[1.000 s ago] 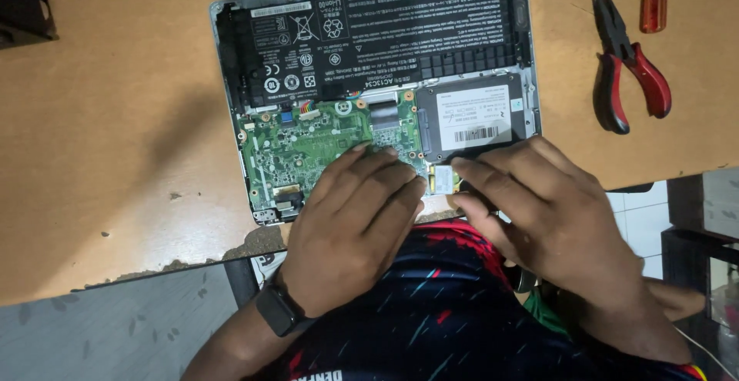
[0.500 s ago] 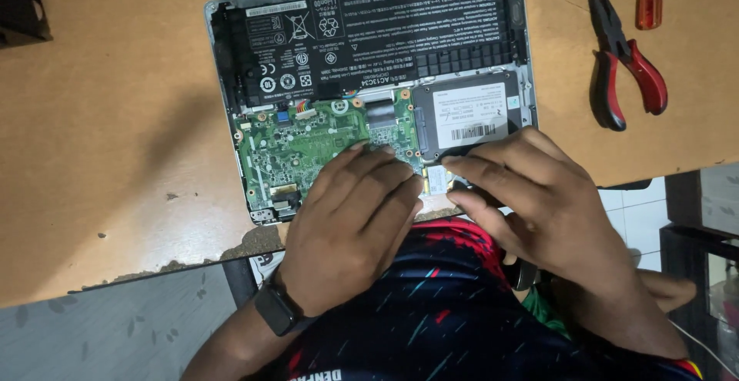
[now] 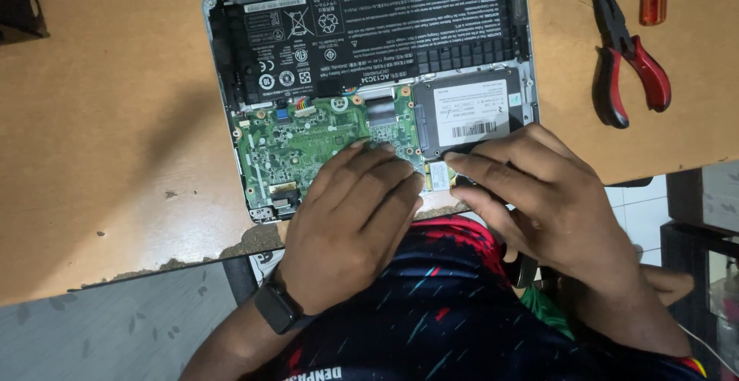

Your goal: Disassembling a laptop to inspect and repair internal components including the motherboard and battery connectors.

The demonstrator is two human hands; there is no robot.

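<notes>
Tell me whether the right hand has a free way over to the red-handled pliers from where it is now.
Probably yes. The right hand rests at the opened laptop's near edge, and the red-handled pliers lie out on bare table beyond it. Nothing stands between them; the small card at its fingertips is not visibly gripped.

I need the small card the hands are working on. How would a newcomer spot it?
Start at the opened laptop on the wooden table, and find the green circuit board below the black battery. At the board's lower right corner, between the fingertips of the left hand and right hand, sits the small white-labelled card.
</notes>
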